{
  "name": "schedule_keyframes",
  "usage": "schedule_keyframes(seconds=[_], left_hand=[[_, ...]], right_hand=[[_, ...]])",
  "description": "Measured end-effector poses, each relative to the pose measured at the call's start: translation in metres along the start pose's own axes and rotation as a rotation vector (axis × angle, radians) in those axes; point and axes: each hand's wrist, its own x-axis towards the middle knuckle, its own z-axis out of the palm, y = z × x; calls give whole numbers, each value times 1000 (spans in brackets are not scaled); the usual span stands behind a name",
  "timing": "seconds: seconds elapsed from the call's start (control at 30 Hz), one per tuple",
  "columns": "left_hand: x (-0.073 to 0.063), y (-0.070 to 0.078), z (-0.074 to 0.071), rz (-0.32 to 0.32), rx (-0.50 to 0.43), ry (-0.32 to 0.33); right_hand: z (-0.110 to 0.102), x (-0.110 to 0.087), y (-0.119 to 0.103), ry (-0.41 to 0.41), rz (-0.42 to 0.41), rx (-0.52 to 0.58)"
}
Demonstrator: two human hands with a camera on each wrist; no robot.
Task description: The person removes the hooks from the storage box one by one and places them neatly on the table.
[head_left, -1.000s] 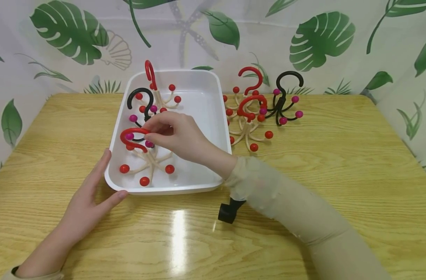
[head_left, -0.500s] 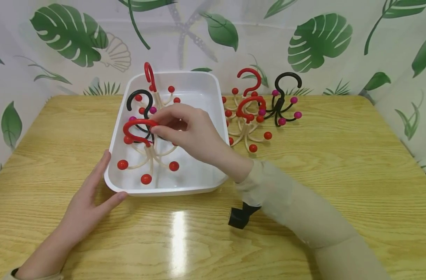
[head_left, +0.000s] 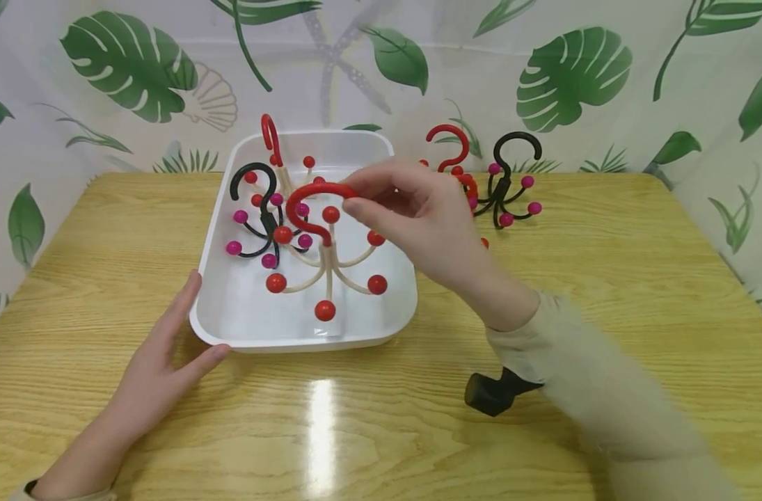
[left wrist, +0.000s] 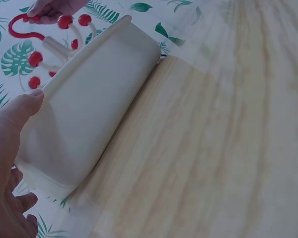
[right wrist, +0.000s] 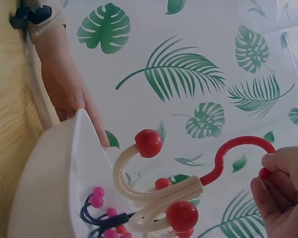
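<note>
My right hand (head_left: pixel 427 223) pinches the end of the red hook on a multi-arm hanger (head_left: pixel 327 259). The hanger's beige arms spread out below and end in red balls. It hangs upright over the white tray (head_left: pixel 305 344), raised above the rim in the right wrist view. My left hand (head_left: pixel 158 362) touches the tray's near left corner, thumb at the front wall, fingers along the left side. Inside the tray stand a black hanger (head_left: pixel 269 221) with magenta balls and another red-hooked beige hanger (head_left: pixel 283 179) behind it.
Right of the tray on the wooden table (head_left: pixel 606 313) stand a black hanger (head_left: pixel 502 186) and red-hooked hangers (head_left: pixel 456 142), partly hidden by my right hand. A patterned cloth (head_left: pixel 468 62) hangs behind the table. A black wrist device (head_left: pixel 490 393) sits under the right sleeve.
My right hand has lifted the red-hooked hanger from the tray's left side and moved it rightward, uncovering the black hanger. The left hand stays at the corner.
</note>
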Motion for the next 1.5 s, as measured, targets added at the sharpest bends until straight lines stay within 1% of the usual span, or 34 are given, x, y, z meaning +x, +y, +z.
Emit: schedule_keyframes(seconds=[0.13, 0.2, 0.27, 0.47, 0.53, 0.57, 0.67, 0.77, 0.8, 0.9, 0.97, 1.03, 1.2, 1.33, 1.5], left_hand=[[0, 0, 0, -2, 7, 2], [0, 0, 0, -3, 7, 3], [0, 0, 0, -5, 12, 3], [-1, -1, 0, -3, 15, 4], [-1, -1, 0, -4, 17, 6], [-1, -1, 1, -3, 18, 6], [-1, -1, 1, 2, 24, 8], [-1, 0, 1, 6, 28, 8], [-1, 0, 1, 9, 31, 10], [-1, 0, 1, 13, 33, 13], [-1, 0, 1, 17, 38, 14], [-1, 0, 1, 18, 38, 12], [0, 0, 1, 17, 40, 11], [0, 0, 0, 13, 32, 7], [1, 1, 0, -3, 20, -2]], right_hand=[[-20, -7, -3, 56, -20, 6], [-30, -10, -5, 78, -45, 8], [-39, -13, -7, 99, -43, 12], [-63, -25, -13, 150, -1, -5], [-70, -29, -14, 178, 16, -7], [-73, -31, -15, 196, 33, -27], [-84, -38, -17, 242, 101, -16], [-97, -44, -15, 267, 128, 23], [-101, -46, -14, 267, 122, 59], [-113, -51, -10, 273, 84, 114], [-121, -54, -7, 278, 60, 117], [-127, -56, -5, 292, 55, 84], [-141, -58, -1, 339, 101, -39], [-149, -60, 8, 384, 134, -25], [-159, -60, 23, 417, 201, -68]])
